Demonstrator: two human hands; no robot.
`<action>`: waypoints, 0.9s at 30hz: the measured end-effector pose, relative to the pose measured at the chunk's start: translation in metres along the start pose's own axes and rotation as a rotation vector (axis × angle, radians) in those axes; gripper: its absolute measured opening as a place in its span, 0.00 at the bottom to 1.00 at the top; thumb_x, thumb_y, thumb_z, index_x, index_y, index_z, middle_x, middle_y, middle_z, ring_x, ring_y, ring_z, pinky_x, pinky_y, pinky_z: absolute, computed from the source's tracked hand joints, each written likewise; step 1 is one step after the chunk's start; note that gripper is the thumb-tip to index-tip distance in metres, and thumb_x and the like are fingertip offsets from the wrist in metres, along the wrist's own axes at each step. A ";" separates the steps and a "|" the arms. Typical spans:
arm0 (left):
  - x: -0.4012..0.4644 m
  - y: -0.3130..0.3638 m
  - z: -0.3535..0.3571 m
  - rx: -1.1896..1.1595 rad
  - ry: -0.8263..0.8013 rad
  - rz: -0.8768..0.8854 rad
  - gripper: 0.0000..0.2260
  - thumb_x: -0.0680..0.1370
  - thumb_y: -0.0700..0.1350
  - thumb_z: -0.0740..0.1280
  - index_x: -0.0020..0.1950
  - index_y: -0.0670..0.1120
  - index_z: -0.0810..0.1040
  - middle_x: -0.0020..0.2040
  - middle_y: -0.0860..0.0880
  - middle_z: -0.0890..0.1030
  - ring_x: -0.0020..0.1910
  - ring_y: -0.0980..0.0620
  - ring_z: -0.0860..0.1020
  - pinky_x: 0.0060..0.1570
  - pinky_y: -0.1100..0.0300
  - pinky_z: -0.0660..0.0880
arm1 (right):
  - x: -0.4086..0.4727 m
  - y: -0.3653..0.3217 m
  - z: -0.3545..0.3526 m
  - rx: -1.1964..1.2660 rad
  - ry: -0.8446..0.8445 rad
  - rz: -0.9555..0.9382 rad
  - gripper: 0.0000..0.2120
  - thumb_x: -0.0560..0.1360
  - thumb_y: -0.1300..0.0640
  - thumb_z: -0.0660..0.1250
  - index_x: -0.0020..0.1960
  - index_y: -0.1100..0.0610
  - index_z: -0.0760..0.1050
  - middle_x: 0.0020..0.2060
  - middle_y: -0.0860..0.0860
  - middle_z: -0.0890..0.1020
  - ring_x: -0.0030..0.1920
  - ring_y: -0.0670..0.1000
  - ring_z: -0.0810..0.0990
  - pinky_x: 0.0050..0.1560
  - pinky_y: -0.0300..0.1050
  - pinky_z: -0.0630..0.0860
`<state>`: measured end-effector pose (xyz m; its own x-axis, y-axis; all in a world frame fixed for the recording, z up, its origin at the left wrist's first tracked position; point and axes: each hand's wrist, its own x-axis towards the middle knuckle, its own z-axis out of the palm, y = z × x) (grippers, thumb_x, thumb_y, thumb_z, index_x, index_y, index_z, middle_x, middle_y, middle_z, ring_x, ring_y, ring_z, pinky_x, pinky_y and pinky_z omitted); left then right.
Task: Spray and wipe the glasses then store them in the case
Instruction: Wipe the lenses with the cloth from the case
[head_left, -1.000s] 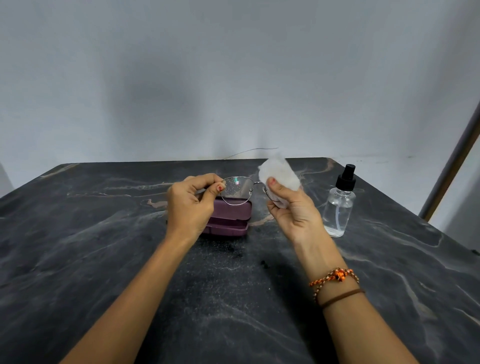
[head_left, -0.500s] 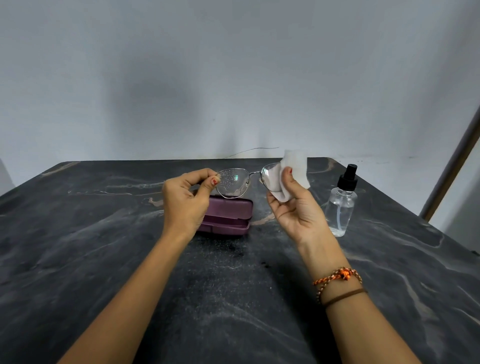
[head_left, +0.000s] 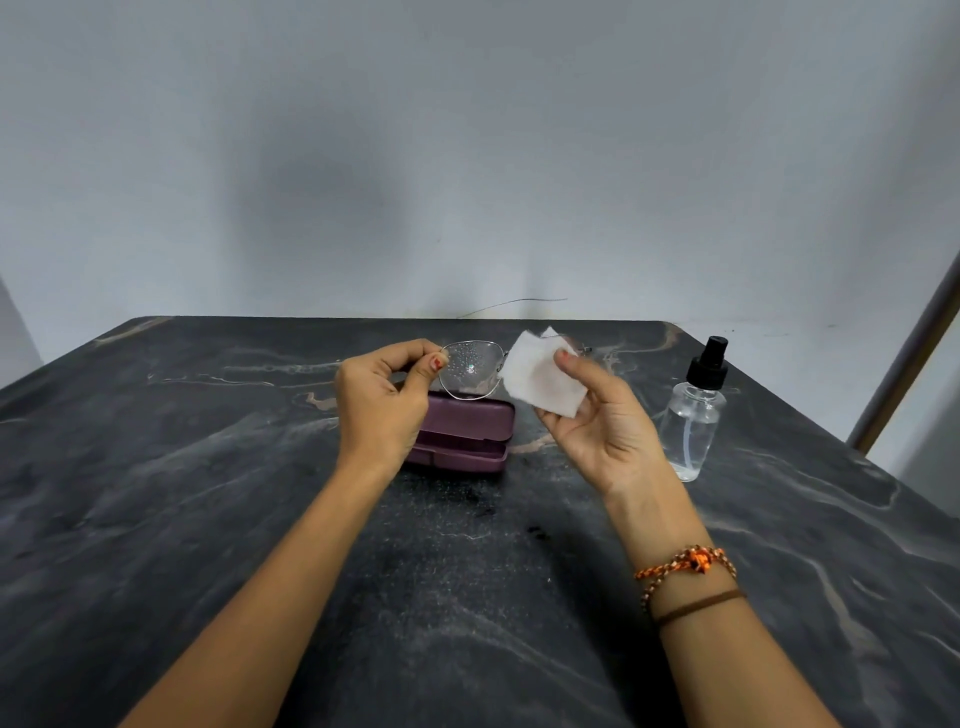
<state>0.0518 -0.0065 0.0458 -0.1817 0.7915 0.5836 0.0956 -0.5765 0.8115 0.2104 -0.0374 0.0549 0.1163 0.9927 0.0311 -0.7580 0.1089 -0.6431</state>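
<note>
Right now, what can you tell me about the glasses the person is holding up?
The glasses have a thin silver metal frame and clear lenses. One lens shows, dotted with tiny spray droplets; the other is hidden behind a white wipe that the right hand holds against it. The left hand pinches the frame's outer edge. They are held in the air above a closed purple case on the dark marble table.
</note>
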 end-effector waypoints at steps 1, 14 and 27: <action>0.000 0.000 0.000 0.003 0.009 -0.005 0.08 0.70 0.36 0.69 0.42 0.49 0.79 0.37 0.55 0.80 0.39 0.57 0.78 0.49 0.59 0.76 | 0.001 0.000 0.000 -0.006 -0.001 0.007 0.06 0.71 0.69 0.63 0.43 0.61 0.76 0.33 0.53 0.85 0.40 0.50 0.82 0.42 0.43 0.81; -0.002 0.001 0.001 0.022 -0.049 0.035 0.12 0.69 0.36 0.70 0.36 0.55 0.78 0.36 0.57 0.80 0.37 0.66 0.78 0.45 0.71 0.76 | 0.007 0.007 -0.003 -0.040 0.152 -0.113 0.07 0.73 0.55 0.65 0.43 0.60 0.74 0.34 0.52 0.84 0.31 0.47 0.84 0.34 0.41 0.82; -0.004 0.003 0.004 0.051 -0.066 0.044 0.09 0.69 0.36 0.69 0.43 0.50 0.79 0.37 0.57 0.79 0.41 0.57 0.78 0.49 0.62 0.76 | 0.003 0.005 0.006 0.280 0.145 -0.129 0.12 0.73 0.75 0.58 0.46 0.60 0.74 0.53 0.55 0.78 0.63 0.55 0.74 0.67 0.51 0.68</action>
<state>0.0567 -0.0107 0.0463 -0.1120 0.7780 0.6182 0.1517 -0.6014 0.7844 0.2031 -0.0339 0.0558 0.2976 0.9544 -0.0234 -0.8754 0.2631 -0.4055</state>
